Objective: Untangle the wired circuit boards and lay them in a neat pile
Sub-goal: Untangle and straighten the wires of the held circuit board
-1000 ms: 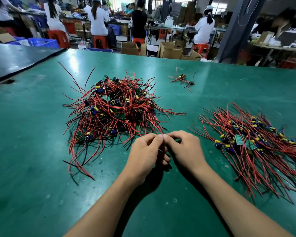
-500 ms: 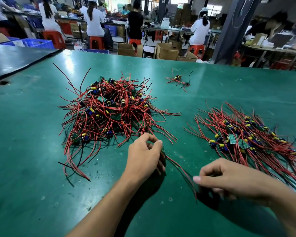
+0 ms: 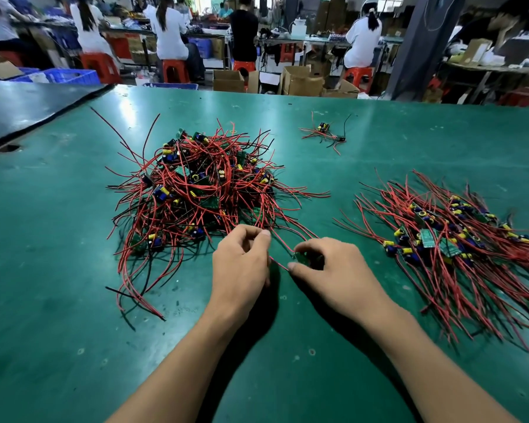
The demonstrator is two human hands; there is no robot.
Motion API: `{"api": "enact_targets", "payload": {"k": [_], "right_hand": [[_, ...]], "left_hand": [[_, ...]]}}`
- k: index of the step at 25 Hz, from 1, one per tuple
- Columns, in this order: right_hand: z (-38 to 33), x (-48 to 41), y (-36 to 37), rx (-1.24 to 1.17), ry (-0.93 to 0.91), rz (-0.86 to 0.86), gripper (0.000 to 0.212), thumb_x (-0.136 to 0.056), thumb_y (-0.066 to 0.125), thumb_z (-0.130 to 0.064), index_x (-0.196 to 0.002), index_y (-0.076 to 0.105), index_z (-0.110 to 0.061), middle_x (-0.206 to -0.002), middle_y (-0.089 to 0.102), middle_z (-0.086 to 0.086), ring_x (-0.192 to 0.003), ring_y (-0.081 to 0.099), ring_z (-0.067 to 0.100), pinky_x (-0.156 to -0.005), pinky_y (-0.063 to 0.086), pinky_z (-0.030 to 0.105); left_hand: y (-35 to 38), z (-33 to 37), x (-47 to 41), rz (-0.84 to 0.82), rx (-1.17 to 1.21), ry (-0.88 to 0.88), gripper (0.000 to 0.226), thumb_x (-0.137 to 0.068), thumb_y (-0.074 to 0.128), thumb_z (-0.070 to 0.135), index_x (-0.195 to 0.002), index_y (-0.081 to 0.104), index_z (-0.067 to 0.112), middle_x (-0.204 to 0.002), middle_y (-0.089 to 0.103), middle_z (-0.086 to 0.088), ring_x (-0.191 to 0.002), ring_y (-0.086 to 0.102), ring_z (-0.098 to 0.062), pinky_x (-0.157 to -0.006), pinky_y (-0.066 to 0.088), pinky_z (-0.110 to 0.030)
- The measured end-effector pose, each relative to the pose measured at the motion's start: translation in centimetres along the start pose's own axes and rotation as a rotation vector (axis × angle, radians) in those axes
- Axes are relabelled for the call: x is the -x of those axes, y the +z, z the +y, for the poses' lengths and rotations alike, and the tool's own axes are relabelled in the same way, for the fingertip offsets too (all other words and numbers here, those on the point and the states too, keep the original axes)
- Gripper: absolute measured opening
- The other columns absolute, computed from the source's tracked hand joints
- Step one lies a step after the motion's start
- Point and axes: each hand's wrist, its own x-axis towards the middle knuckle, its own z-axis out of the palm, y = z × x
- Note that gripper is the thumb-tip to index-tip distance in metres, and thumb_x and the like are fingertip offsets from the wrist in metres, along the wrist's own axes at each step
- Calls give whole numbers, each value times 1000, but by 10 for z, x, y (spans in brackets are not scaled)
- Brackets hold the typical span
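The glossy green table mat (image 3: 58,300) carries a domed tangle of red-and-black wired circuit boards (image 3: 202,190) ahead and left of the hands. A flatter combed pile of the same wired boards (image 3: 446,239) lies to the right, its leads running diagonally from far-left to near-right. Both hands work between the two, just off the tangle's near edge. The left hand (image 3: 242,267) has its fingers curled, thumb and forefinger pinching a thin red lead (image 3: 279,264). The right hand (image 3: 333,267) pinches a small green circuit board (image 3: 301,257), seemingly at that lead's other end. So the lead runs roughly left to right, board end nearer the pile. The right hand looks better placed to carry it across, turning the lead onto the pile's diagonal.
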Motion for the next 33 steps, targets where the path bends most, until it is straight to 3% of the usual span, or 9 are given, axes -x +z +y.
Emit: {"api": "enact_targets", "payload": {"k": [4,6,9,13,18,22,25,30,33], "right_hand": [[1,-1,-14,-1131,312,-95,19,-99,57,-16,-106,72,-8,-93,77,6,-63,63,8,-55,50,20],[-5,0,-22,-1383,320,-237,19,-97,54,-10,-109,68,-5,-94,74,11,-61,65,12,-51,53,20],[-15,7,-17,-1247,237,-387,21,-94,57,-6,-114,60,-2,-78,71,11,-56,66,17,-49,53,24],[-14,10,-14,-1054,156,-383,14,-101,55,-9,-112,50,-3,-69,69,12,-50,62,17,-46,50,26],[-5,4,-13,-657,64,-109,14,-96,66,-25,-108,62,-19,-78,58,-6,-65,56,4,-67,43,22],[-4,4,-10,-781,90,-110,28,-89,70,-44,-107,72,-23,-77,57,-3,-65,54,6,-66,50,23],[-4,7,-12,-1039,162,-269,28,-88,74,-36,-96,76,-9,-82,69,12,-69,65,21,-61,57,31],[-1,3,-9,-1222,240,-160,17,-85,77,-29,-92,76,-13,-67,60,5,-49,54,14,-45,47,25],[4,0,-6,-987,160,-22,20,-83,80,-36,-84,74,-17,-72,65,6,-62,58,19,-58,53,36]], "left_hand": [[5,4,4,-54,-111,54,18,-93,63,25,-80,69,15,-59,65,5,-53,58,-14,-54,43,-27],[8,10,10,-148,-54,66,23,-96,60,28,-85,74,15,-69,72,4,-57,63,-8,-58,50,-26],[8,18,16,-373,169,2,33,-100,53,31,-90,74,8,-63,64,-14,-49,59,-19,-52,50,-29],[7,19,20,-390,226,-3,26,-98,55,12,-92,79,19,-69,69,-10,-44,57,-17,-43,48,-22],[5,16,15,-353,187,28,19,-97,59,16,-97,78,13,-90,77,-7,-83,73,-22,-77,60,-35],[6,15,19,-442,151,-63,21,-97,59,20,-91,79,18,-81,76,-11,-69,69,-23,-64,55,-32],[9,15,23,-552,143,-88,21,-98,57,16,-92,77,13,-82,75,-12,-67,69,-19,-60,57,-29],[10,18,22,-560,326,-273,17,-94,59,6,-86,73,2,-83,72,-20,-69,72,-28,-61,61,-36],[9,20,21,-533,378,-341,15,-93,59,5,-87,71,-2,-82,71,-23,-68,73,-28,-59,60,-30]]}}
